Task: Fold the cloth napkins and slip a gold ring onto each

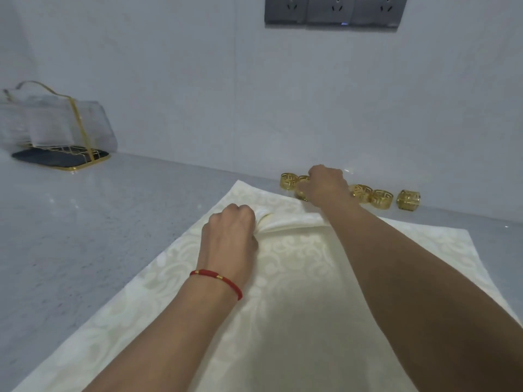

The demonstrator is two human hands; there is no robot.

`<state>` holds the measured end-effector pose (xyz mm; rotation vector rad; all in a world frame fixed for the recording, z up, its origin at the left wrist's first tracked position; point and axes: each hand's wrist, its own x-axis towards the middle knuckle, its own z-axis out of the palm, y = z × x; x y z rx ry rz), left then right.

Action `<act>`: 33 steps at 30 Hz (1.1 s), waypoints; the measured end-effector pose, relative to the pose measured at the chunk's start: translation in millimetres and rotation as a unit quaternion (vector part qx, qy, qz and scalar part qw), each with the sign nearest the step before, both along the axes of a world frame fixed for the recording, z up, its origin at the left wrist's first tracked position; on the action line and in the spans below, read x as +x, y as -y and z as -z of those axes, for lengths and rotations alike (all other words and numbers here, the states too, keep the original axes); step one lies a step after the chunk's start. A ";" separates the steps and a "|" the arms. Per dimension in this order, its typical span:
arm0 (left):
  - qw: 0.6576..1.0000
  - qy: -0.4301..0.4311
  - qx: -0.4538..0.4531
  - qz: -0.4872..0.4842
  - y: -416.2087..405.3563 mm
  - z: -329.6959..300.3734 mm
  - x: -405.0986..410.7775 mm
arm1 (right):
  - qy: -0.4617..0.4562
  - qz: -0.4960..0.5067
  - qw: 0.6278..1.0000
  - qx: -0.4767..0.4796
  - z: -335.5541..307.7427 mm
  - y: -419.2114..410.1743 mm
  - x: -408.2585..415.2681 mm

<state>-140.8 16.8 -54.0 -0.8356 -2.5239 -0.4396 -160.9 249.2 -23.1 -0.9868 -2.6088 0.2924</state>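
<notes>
Cream patterned napkin [297, 278] lies spread flat on the grey worktop [99, 236], filling most of the near side, w/ its far edge folded over into a band near the wall. Left hand [230, 232] sits on that far part, fingers curled tight, bunching a pinch of the cloth into a gathered ridge; red cord bracelet [219, 280] on the wrist. Right hand [325, 183] reaches past the napkin's far edge to the row of gold rings along the wall, fingers curled down round one ring [302, 190], which shows just under the fingertips. Can't tell if it's lifted or still on the worktop. Another ring [288, 181] stands just left of it; three more rings [379, 198] stand to the right of the wrist, close together in a line. Far left, a clear holder w/ gold frame [56, 131] on a dark base, well apart. Grey sockets [335, 9] on the wall above.
</notes>
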 end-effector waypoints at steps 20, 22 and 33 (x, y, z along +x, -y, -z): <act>0.978 -0.095 0.090 0.161 -11.7 -40.3 48.1 | -0.401 -0.034 0.825 -0.398 -26.7 19.1 313.7; 0.973 -0.095 0.095 0.187 -18.7 -41.4 62.4 | -0.426 -0.003 0.802 -0.417 -8.3 23.0 323.3; 0.953 -0.067 0.126 0.267 -27.9 -9.7 99.7 | -0.432 -0.078 0.767 -0.468 12.1 30.0 335.8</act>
